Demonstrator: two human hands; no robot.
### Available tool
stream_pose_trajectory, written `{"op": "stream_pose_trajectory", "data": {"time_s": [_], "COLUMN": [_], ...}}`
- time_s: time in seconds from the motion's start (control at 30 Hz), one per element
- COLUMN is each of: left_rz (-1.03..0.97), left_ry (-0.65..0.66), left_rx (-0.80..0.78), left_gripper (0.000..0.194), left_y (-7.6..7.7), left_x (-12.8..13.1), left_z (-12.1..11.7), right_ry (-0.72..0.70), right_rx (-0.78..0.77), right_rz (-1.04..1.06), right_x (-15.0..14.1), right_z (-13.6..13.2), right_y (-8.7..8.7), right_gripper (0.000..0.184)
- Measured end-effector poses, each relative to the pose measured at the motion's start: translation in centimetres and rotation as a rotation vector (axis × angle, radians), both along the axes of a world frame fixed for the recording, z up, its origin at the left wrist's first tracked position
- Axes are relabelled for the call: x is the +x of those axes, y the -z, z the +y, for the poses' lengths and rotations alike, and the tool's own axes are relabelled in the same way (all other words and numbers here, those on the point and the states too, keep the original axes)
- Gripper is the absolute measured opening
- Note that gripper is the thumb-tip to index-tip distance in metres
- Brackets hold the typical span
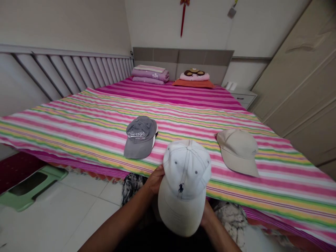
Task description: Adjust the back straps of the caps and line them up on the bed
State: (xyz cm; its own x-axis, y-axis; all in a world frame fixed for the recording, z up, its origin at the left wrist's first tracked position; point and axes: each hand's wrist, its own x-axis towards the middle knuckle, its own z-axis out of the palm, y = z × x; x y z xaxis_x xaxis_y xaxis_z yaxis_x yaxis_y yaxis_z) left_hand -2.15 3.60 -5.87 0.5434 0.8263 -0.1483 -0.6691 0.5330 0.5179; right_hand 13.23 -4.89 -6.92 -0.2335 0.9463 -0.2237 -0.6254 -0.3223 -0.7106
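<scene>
White cap point(187, 168): held before the middle of the near edge of the bed point(189, 113), between the two other caps as seen from above; the crown was turned up and the brim point(181, 217) was pointed toward the body. Whether the bed was touched could not be told.
Left grip point(155, 179): closed on the left side of the white cap, with the fingers set near the join of crown and brim.
Right grip point(207, 212): placed low at the right side of the brim; its fingers were hidden by the white cap, so how far it was closed could not be told.
Grey cap point(141, 131): laid near the bed's near edge, left of its middle, with white lettering shown.
Beige cap point(237, 148): laid toward the bed's near right corner, well apart from the grey cap.
Good handling: judged best achieved with light, even support at both sides, so that the soft crown was not dented, the brim was not bent, and neither resting cap was brushed.
</scene>
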Motion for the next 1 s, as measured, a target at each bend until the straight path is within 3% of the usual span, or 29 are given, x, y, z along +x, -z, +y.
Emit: {"op": "stream_pose_trajectory", "data": {"time_s": [0.13,0.3,0.47,0.6,0.67,0.77,0.9,1.0], "left_rz": [-0.040,-0.062,-0.094,-0.069,-0.032,0.025,0.073,0.089], "left_ry": [-0.077,-0.087,-0.025,0.085,0.098,0.107,0.110,0.107], "left_rx": [-0.056,-0.099,-0.029,-0.050,-0.089,-0.136,-0.169,-0.180], "left_gripper": [0.021,0.020,0.023,0.029,0.028,0.025,0.023,0.022], "left_y": [0.4,0.9,0.4,1.8,2.9,4.0,4.2,4.1], "left_x": [0.2,1.3,1.5,0.8,0.4,0.0,-0.2,-0.1], "left_z": [0.7,1.3,1.4,0.7,0.2,-0.4,-0.7,-0.7], "right_ry": [0.063,0.126,0.175,0.276,0.396,0.469,0.515,0.542], "right_rx": [-0.127,-0.066,0.054,0.083,-0.007,-0.150,-0.301,-0.358], "right_rz": [0.181,0.066,-0.024,-0.026,-0.013,-0.029,-0.047,-0.048], "right_x": [1.1,2.6,5.2,7.8,8.9,10.1,10.7,10.9], "right_z": [-2.2,-2.8,0.5,5.3,7.6,9.9,10.7,10.5], "right_y": [1.2,-0.6,-3.4,-4.3,-3.9,-2.5,-1.0,-0.8], "right_gripper": [0.032,0.027,0.020,0.023,0.025,0.009,0.015,0.017]}}
